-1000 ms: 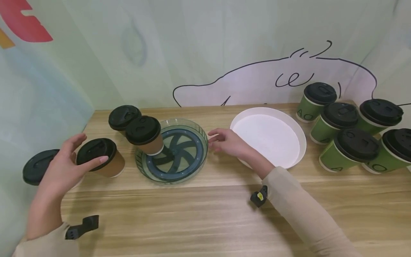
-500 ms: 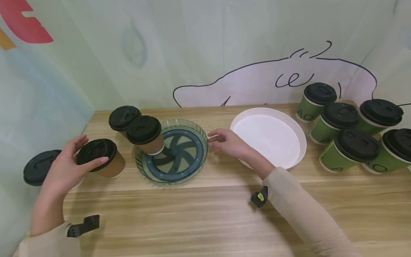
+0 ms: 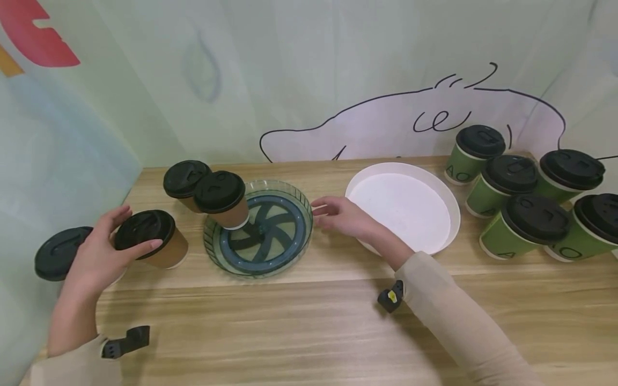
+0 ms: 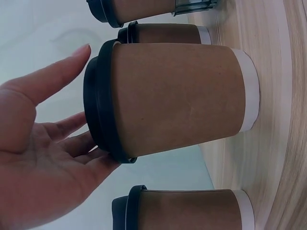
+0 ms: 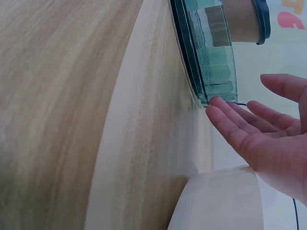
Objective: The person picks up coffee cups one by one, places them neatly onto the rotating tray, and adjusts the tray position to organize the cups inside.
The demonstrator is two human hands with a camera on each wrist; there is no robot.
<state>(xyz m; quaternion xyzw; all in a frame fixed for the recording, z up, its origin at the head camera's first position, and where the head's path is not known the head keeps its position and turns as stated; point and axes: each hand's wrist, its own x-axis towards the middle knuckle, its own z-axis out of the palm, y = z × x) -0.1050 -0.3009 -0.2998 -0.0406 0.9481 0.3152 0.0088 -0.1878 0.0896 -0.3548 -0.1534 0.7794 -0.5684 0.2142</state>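
My left hand [image 3: 98, 249] is spread around the black lid of a brown paper coffee cup [image 3: 166, 247], its thumb and fingers only loosely bent. In the left wrist view that cup [image 4: 180, 93] stands upright on the table, the fingers at its lid and the thumb beside the lid's top edge. My right hand [image 3: 341, 215] reaches with loosely extended fingers to the rim of a clear green round tray [image 3: 289, 262] with a blue spoked ring inside. Another lidded brown cup [image 3: 230, 214] stands on this tray's left part. In the right wrist view the fingertips [image 5: 213, 112] meet the tray's wall.
A white round tray [image 3: 401, 209] lies behind the right forearm. Several green lidded cups [image 3: 512, 236] cluster at the right. More brown cups stand at the left: one [image 3: 185, 179] at the back, another [image 3: 60, 254] partly behind my left hand. A printed curtain [image 3: 299, 80] borders the table's back.
The cup on the green tray has shifted slightly right and toward the back. Both hands have stayed almost in place.
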